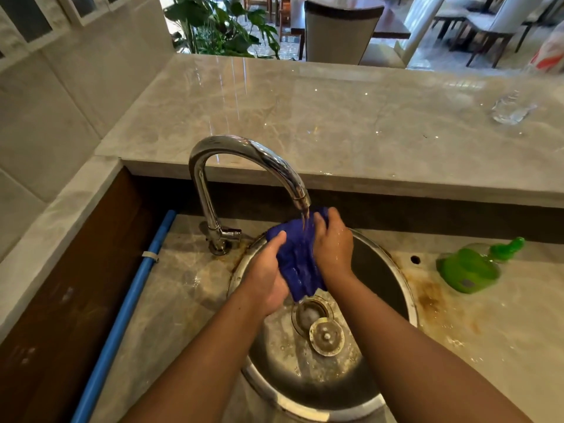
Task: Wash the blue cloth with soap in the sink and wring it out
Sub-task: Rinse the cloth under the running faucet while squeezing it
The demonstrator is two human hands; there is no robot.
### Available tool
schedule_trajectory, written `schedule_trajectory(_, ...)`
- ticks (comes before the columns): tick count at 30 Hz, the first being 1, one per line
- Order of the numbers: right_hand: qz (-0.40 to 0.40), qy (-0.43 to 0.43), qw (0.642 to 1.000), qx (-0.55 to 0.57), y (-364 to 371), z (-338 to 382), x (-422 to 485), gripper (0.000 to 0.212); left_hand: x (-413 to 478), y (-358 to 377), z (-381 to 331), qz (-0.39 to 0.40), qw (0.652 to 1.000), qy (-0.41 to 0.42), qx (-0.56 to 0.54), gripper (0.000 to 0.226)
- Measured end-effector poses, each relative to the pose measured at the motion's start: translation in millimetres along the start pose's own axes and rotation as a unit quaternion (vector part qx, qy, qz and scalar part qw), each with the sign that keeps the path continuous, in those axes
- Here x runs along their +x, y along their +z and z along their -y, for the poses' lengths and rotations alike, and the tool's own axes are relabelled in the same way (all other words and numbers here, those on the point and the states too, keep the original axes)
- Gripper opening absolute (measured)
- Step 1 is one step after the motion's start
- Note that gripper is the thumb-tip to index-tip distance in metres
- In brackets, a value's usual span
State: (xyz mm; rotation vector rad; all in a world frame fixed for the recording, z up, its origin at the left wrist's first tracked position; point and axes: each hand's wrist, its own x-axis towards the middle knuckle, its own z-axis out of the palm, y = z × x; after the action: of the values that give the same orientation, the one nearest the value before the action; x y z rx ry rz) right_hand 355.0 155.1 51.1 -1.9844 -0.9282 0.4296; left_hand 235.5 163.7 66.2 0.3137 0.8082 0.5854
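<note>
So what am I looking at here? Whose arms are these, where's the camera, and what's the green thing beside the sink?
No robot: these are a person's two bare hands, filmed by one camera worn on their head, looking down. The left hand and right hand both grip a blue cloth under water running from the chrome tap, above a steel sink. A drain plug lies beside the open drain. The green thing is a bottle lying on the counter to the sink's right, likely soap.

Fingers of my left hand (265, 277) were hidden under the blue cloth (297, 257); sink (407, 296) rim ran off the bottom edge; green bottle (468, 268) was blurred.
</note>
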Motion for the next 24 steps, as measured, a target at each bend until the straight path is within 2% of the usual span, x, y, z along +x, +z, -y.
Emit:
schedule_trajectory(3, 0.032, -0.041, 0.994, 0.094, -1, 14, -31, 0.017, 5, -5, -1, -0.01, 1.0, -0.006, -0.009, 0.046)
schedule_trajectory(4, 0.052, -0.06, 0.993, 0.093, 2, 18, -44, 0.015, 7, -6, 0, -0.012, 1.0, -0.011, -0.021, 0.049)
schedule_trajectory(6, 0.053, -0.104, 0.993, 0.001, 12, 23, -61, 0.011, 11, -6, 6, 0.002, 0.999, -0.031, -0.03, 0.056)
schedule_trajectory(9, -0.002, -0.166, 0.979, -0.118, 17, 21, -46, 0.017, 5, -3, 16, 0.018, 0.999, -0.012, -0.046, 0.055)
schedule_trajectory(10, -0.008, -0.156, 0.98, -0.121, 16, 18, -35, 0.018, 3, -4, 18, 0.021, 0.999, -0.003, -0.047, 0.053)
schedule_trajectory(14, 0.011, -0.013, 0.999, -0.05, 7, -2, -3, 0.015, -6, -6, 18, 0.032, 0.999, 0.007, -0.001, 0.044)
schedule_trajectory(18, -0.008, -0.017, 1.0, 0.002, 0, -8, -10, 0.014, -5, -3, 8, 0.017, 1.0, 0.006, 0.0, 0.041)
schedule_trajectory(21, 0.03, -0.071, 0.995, 0.062, 1, 8, -35, 0.013, 3, -6, 0, -0.013, 0.999, 0.0, -0.036, 0.046)
schedule_trajectory(24, 0.048, -0.172, 0.982, -0.054, 16, 17, -54, 0.018, 4, -4, 3, -0.008, 0.998, -0.014, -0.056, 0.052)
